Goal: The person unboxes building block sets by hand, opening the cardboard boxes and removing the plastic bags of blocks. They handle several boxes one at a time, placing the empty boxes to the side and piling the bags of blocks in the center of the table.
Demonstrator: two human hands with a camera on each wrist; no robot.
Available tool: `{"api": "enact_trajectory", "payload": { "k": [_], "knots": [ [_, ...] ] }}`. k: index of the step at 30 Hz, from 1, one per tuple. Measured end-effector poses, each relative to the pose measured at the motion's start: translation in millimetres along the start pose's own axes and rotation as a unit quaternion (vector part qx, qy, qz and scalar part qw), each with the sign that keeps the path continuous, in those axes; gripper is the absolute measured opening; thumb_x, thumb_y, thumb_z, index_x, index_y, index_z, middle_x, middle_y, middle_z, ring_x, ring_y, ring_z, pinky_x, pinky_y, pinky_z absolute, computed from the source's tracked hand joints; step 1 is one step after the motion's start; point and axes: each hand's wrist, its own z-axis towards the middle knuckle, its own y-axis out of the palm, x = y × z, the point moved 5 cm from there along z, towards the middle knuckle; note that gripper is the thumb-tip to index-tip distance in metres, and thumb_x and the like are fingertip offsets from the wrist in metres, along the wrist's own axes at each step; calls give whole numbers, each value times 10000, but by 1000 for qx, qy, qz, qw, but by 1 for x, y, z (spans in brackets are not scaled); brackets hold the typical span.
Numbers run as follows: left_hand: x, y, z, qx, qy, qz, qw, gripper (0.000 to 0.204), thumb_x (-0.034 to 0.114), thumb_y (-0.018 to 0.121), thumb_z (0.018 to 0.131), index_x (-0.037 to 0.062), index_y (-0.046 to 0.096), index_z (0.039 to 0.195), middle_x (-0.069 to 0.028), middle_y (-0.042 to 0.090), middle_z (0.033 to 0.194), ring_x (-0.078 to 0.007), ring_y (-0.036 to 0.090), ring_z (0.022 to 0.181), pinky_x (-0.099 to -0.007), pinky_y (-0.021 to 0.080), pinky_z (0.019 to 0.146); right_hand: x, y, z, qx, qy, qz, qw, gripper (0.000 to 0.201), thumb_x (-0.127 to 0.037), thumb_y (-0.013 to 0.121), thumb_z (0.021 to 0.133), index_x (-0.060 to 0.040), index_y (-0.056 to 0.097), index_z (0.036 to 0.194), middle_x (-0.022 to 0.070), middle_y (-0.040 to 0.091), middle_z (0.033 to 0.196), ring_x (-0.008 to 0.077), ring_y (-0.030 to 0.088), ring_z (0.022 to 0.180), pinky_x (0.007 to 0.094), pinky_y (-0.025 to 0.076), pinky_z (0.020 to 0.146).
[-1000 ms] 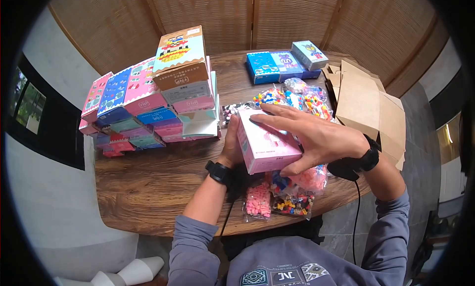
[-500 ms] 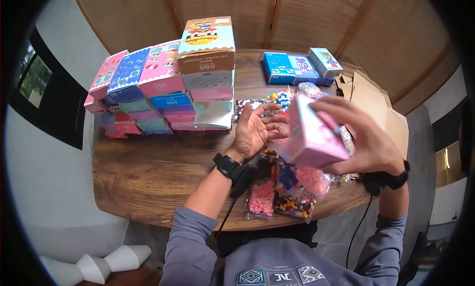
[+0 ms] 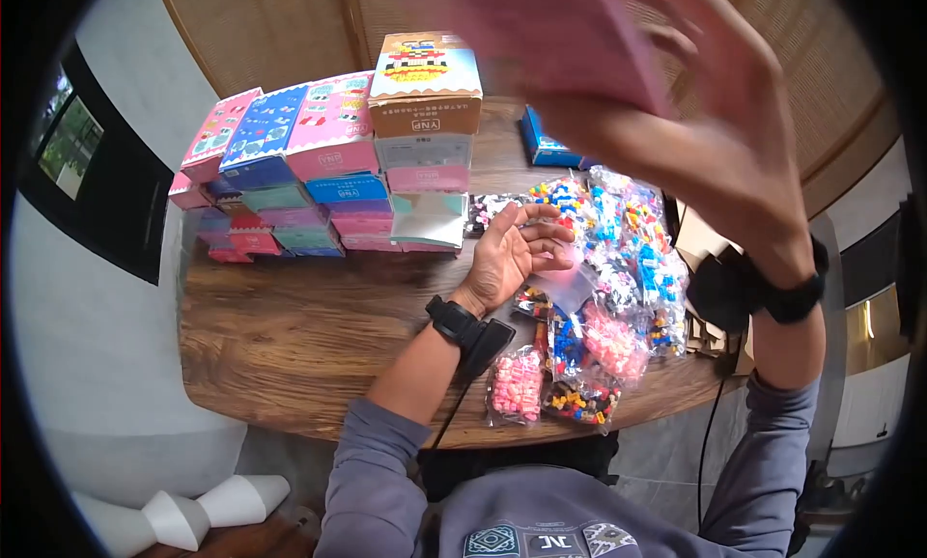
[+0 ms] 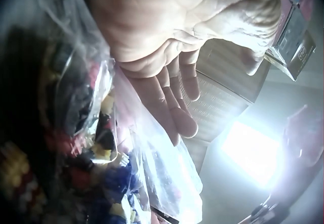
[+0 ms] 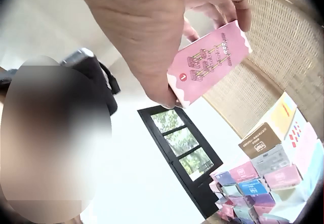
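Note:
My right hand [image 3: 719, 167] is raised high and grips a pink cardboard box [image 5: 210, 64] between thumb and fingers. In the head view the box is blurred and fills the top; the right wrist view shows line drawings and a red number mark on one face. Low over the table, my left hand [image 3: 507, 262] lies palm up with its fingers loosely bent and nothing in the palm. Its fingertips are beside a clear plastic bag [image 3: 570, 283] with a pinkish tint, at the edge of a pile of bags of small coloured bricks [image 3: 618, 341].
Stacked toy-brick boxes [image 3: 333, 138] stand at the back left, a brown-topped one [image 3: 425, 70] highest. A blue box [image 3: 550, 143] shows behind the bags. Flattened cardboard [image 3: 700, 239] lies at the right, partly hidden by my right arm. Cables run from both wrist cameras.
My left hand let go of the pink box and turned palm up. The right hand lifted the box from over the bags toward the head camera, uncovering the pile.

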Motion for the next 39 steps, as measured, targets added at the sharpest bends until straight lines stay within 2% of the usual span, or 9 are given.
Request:
{"api": "enact_trajectory", "payload": {
  "k": [2,4,8,9,12,16,26,32,39],
  "knots": [
    [0,0,0,14,-2,-8,1000,687,603,434,952,-14,506,1244,-238,635,1095,-263,669,886,-449,544,903,-18,20,14,28,-132,-48,990,603,-249,784,707,16,573,1206,232,631,1112,331,628,1029,438,516,862],
    [1,6,-1,31,-9,-18,999,650,576,445,958,-7,520,1237,-229,637,1089,-258,671,877,-446,545,906,-31,37,29,5,-145,-24,989,588,-266,758,737,78,532,1157,302,571,1074,398,575,1029,452,515,828],
    [-3,0,-1,-25,20,-18,999,695,566,396,973,-77,550,1186,-239,641,1105,-273,665,921,-464,532,932,-11,78,66,-110,-76,-48,990,675,-395,752,727,43,570,1207,281,608,1079,385,621,989,471,520,816],
    [-6,-3,0,-46,17,-31,998,692,555,379,975,-78,556,1192,-249,642,1113,-265,663,936,-470,532,931,0,106,74,-71,-79,-112,988,747,-480,774,659,9,625,1204,224,661,1044,333,677,908,454,545,731],
    [-5,-2,1,-36,16,-29,999,657,529,401,974,-71,578,1174,-246,644,1120,-263,665,927,-470,541,914,11,137,84,-89,-91,-95,987,631,-391,764,692,-46,615,1199,191,676,1059,334,659,998,468,511,868],
    [-5,-1,1,-29,20,-29,999,636,521,421,972,-61,598,1155,-236,646,1123,-261,667,913,-462,549,898,15,158,84,-155,-52,-151,975,560,-473,708,699,-84,625,1092,181,665,995,370,645,986,464,517,863],
    [-4,-1,1,-17,13,-30,999,572,497,473,961,-41,623,1085,-216,667,1086,-239,667,879,-452,564,864,22,168,75,-305,35,-193,932,683,-537,700,727,-114,611,1255,133,684,1059,328,647,1038,518,434,969],
    [-4,0,1,-23,15,-38,999,567,503,473,964,-31,622,1079,-214,667,1066,-246,666,878,-457,567,857,24,157,66,-107,-92,-171,975,760,-574,729,752,-60,582,1292,163,677,1113,324,628,1105,522,446,974],
    [-4,-3,2,-8,-4,-3,1000,614,536,447,962,-10,512,1237,-231,641,1098,-262,657,916,-473,554,875,58,46,48,-4,-41,-68,997,496,-195,726,871,-3,560,1298,208,588,1288,292,567,1205,373,465,1019]
  ]
}}
